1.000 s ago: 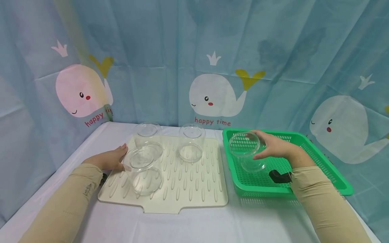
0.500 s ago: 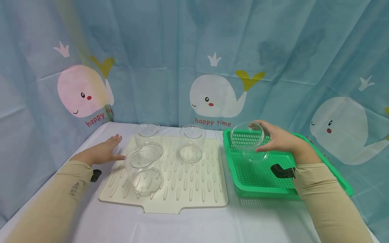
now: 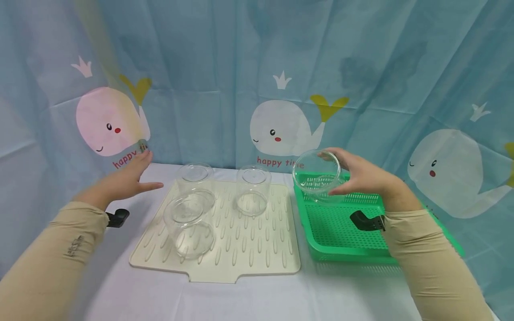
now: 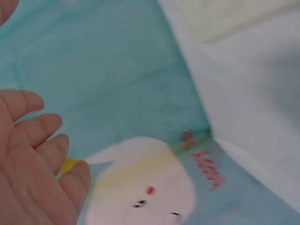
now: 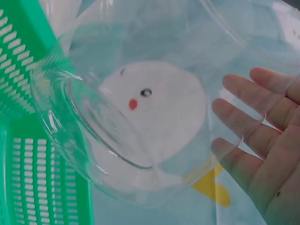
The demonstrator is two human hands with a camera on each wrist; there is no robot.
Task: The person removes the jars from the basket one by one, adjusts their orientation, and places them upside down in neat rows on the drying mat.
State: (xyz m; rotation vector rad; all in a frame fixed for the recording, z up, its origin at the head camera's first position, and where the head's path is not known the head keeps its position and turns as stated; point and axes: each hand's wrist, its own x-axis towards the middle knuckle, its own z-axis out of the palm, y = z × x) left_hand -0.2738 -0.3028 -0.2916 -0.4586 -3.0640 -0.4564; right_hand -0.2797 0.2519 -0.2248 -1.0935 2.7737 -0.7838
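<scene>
— Gripping a clear cup [image 3: 317, 176], the right hand [image 3: 363, 176] holds it above the green basket's [image 3: 341, 232] far-left corner!
— Left hand [image 3: 120, 182]?
— Fingers spread, holding nothing, left of the basket beyond the drying mat [image 3: 249, 254].

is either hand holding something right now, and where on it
The right hand holds a clear glass jar by its side wall, above the green basket. The left hand holds nothing.

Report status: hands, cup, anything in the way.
Right hand grips clear cup above green basket. Left hand open, raised beside drying mat. Three cups on mat, none in the way.
</scene>
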